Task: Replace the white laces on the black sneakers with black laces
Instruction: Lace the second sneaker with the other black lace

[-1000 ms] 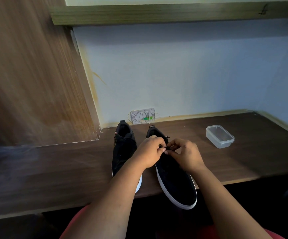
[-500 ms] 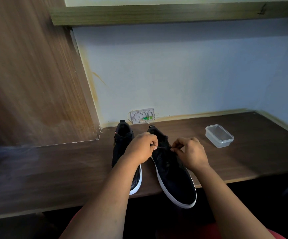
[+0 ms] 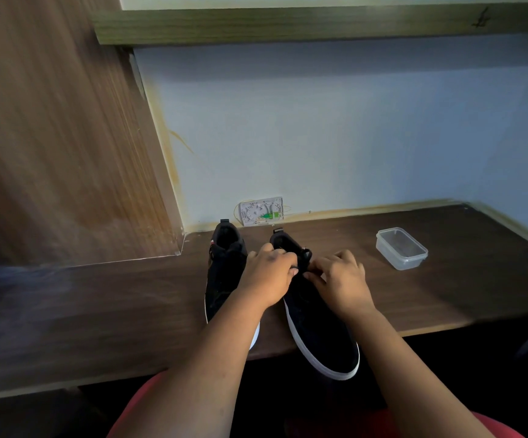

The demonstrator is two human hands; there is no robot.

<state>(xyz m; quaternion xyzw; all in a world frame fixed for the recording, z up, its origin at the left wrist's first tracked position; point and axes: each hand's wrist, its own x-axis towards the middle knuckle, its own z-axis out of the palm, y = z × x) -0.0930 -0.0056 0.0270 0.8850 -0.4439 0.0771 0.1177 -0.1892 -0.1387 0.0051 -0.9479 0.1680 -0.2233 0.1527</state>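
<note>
Black fabric sneaker [image 3: 319, 327], white-soled, overhangs the wood-grain worktop [image 3: 98, 311]. Left hand [image 3: 269, 276] and right hand [image 3: 341, 279] each pinch its black lace [image 3: 303, 259], mostly hidden.

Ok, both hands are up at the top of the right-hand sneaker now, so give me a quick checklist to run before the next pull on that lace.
1. Left hand has hold of the black lace: ok, fingers curled at the top eyelets.
2. Right hand pinches the other end: ok, though the lace there is barely visible.
3. Right-hand sneaker steady on the desk: not ok, its toe hangs past the front edge.
4. Left-hand sneaker out of the way: ok, beside it, under the left forearm.
5. White laces fully off: cannot tell, none visible.
6. Plastic container clear of the hands: ok, well off to the right.
</note>
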